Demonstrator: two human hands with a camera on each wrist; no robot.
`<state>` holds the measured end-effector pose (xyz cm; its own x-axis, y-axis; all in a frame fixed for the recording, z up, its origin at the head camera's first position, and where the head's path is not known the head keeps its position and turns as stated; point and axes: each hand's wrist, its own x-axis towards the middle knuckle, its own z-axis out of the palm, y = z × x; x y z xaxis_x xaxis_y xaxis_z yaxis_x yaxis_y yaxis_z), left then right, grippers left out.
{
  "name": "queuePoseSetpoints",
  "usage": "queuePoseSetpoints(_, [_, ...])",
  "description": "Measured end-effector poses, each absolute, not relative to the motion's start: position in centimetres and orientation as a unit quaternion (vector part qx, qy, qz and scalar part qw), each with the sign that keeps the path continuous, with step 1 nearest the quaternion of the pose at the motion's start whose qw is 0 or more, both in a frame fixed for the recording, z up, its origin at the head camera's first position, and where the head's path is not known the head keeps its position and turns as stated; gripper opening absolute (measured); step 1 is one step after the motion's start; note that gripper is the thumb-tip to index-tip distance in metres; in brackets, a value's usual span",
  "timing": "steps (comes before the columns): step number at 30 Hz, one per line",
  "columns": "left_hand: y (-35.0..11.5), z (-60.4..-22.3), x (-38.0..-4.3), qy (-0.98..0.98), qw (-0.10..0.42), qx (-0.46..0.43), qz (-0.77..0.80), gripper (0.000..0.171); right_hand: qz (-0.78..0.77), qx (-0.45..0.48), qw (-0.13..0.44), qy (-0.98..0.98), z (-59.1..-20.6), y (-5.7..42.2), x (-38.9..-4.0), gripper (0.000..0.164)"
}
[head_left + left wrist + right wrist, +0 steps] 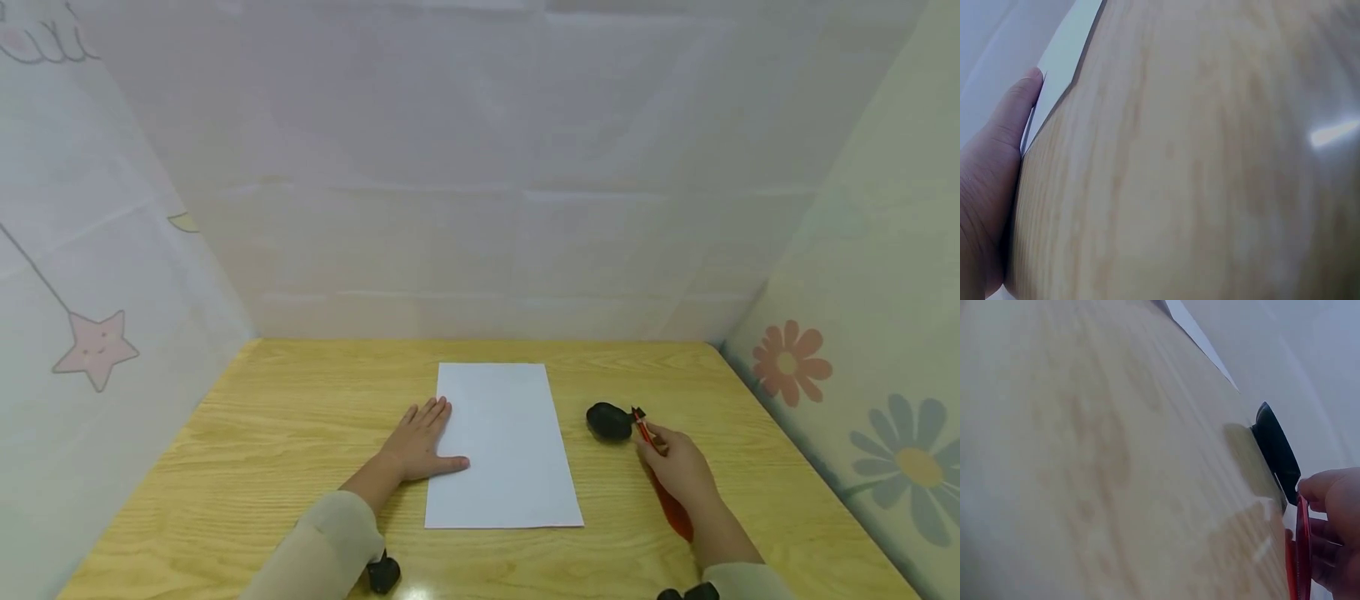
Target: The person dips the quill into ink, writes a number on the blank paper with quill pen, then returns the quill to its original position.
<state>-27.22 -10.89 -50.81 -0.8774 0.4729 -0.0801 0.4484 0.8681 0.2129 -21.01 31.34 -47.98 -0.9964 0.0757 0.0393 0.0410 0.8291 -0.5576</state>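
Note:
A white sheet of paper (502, 450) lies on the wooden table in the head view. My left hand (420, 442) rests flat on the sheet's left edge, fingers straight and thumb spread over the paper. In the left wrist view the thumb (1016, 106) lies against the paper's edge. Over on the right, my right hand (678, 467) holds a slim red object (672, 508) with a dark, pointed far end; its kind is unclear. Just beyond its fingers is a black oval object (609, 422) with a short neck. Whether the two objects are joined cannot be told.
The wooden table (300, 417) reaches back to a pale cloth wall (480, 208). Patterned cloths with a pink star (96, 348) and flowers (791, 364) stand along the sides. A small black device (383, 573) is at the left wrist.

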Motion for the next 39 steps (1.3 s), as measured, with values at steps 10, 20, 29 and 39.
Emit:
queuePoseSetpoints(10, [-10.8,-50.5,-26.9,0.965,0.069,0.236,0.091,0.11,0.29,-0.061,0.032,-0.955,-48.6,31.2,-21.5,0.05])
queuePoseSetpoints(20, [-10.8,-50.2,-26.9,0.964,0.065,0.242,0.091,0.109,0.309,-0.088,0.053,-0.945,-48.9,31.4,-21.9,0.046])
queuePoseSetpoints(29, [-10.7,-50.4,-27.1,0.965,0.073,0.234,0.089,0.11,0.369,-0.128,0.075,-0.917,-48.5,30.2,-21.4,0.045])
queuePoseSetpoints(39, [-10.8,-50.7,-27.0,0.965,0.064,0.238,0.092,0.11,0.439,-0.164,0.142,-0.872,-48.0,28.2,-21.3,0.039])
